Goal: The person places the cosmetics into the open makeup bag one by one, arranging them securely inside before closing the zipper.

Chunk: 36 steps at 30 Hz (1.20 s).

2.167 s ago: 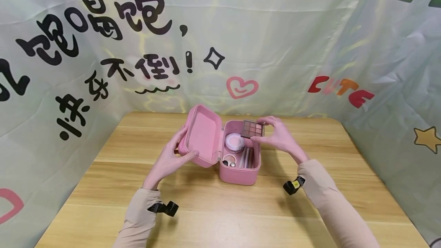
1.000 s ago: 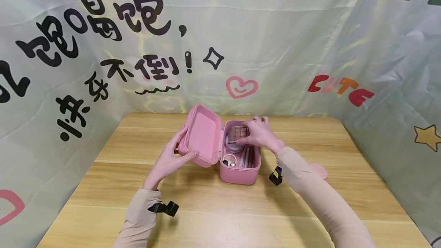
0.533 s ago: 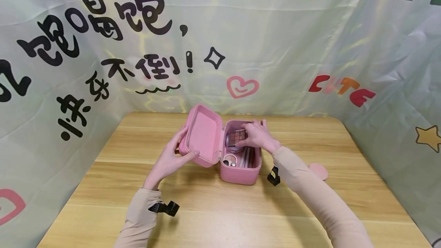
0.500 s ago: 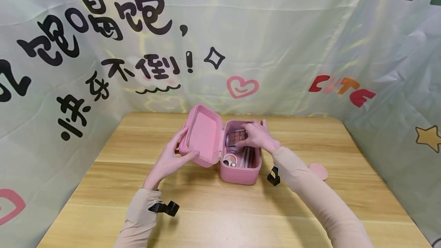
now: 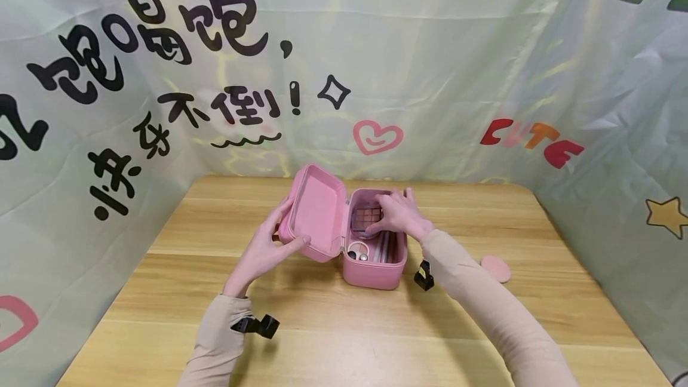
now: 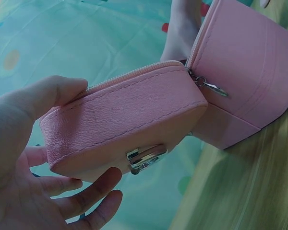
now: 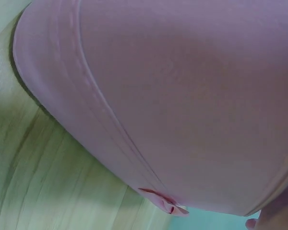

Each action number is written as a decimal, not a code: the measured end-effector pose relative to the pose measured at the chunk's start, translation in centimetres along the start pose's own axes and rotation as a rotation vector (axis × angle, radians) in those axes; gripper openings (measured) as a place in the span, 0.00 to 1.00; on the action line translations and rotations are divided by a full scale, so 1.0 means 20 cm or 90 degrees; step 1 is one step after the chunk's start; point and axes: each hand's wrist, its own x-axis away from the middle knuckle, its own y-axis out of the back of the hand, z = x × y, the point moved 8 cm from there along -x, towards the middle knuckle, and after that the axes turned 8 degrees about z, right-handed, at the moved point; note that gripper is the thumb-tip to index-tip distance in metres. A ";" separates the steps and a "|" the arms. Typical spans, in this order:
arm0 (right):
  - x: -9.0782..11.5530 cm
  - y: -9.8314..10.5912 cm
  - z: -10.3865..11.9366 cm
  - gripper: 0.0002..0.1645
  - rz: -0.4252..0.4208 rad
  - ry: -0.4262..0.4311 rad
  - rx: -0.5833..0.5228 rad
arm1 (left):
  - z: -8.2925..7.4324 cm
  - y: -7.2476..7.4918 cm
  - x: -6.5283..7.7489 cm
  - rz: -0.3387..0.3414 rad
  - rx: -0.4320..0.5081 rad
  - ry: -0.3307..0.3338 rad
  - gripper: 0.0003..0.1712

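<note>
A pink makeup case (image 5: 373,273) stands unzipped on the table, its lid (image 5: 318,211) swung out to the left. My left hand (image 5: 262,254) grips that lid, thumb over its edge and fingers spread behind it in the left wrist view. Inside the case, my right hand (image 5: 400,215) holds an eyeshadow palette (image 5: 366,218) by its right side. The palette lies low over a round compact (image 5: 361,234), covering most of it. Slim tubes (image 5: 383,247) and a small round item (image 5: 358,250) sit at the near end. The right wrist view shows mainly the case's outer wall (image 7: 182,96).
A round pink pad (image 5: 495,269) lies on the wooden table (image 5: 344,339), right of the case and beyond the right sleeve. A printed cloth (image 5: 441,64) hangs behind the table. From the case's zipper dangles a metal pull (image 6: 214,88); the lid carries a small handle (image 6: 149,156).
My right hand has carried the palette left from the case's back right corner and lowered it over the compact. The right arm's shift bares the pink pad. The left hand stays put.
</note>
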 end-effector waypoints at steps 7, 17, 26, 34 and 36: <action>-0.01 -0.02 0.00 0.40 -0.003 -0.002 0.009 | 0.01 0.00 0.00 -0.004 0.003 0.009 0.51; -0.01 -0.02 0.01 0.42 -0.007 -0.002 0.021 | 0.01 0.00 -0.01 -0.007 -0.008 -0.005 0.50; 0.04 0.01 0.02 0.44 -0.043 0.025 -0.003 | 0.02 0.00 0.00 -0.004 -0.001 0.004 0.50; 0.17 0.07 -0.03 0.38 -0.151 0.031 -0.163 | 0.02 0.00 0.00 0.000 0.019 0.014 0.51; 0.22 0.10 -0.04 0.35 -0.201 0.041 -0.231 | 0.02 0.00 0.00 0.000 0.021 0.012 0.51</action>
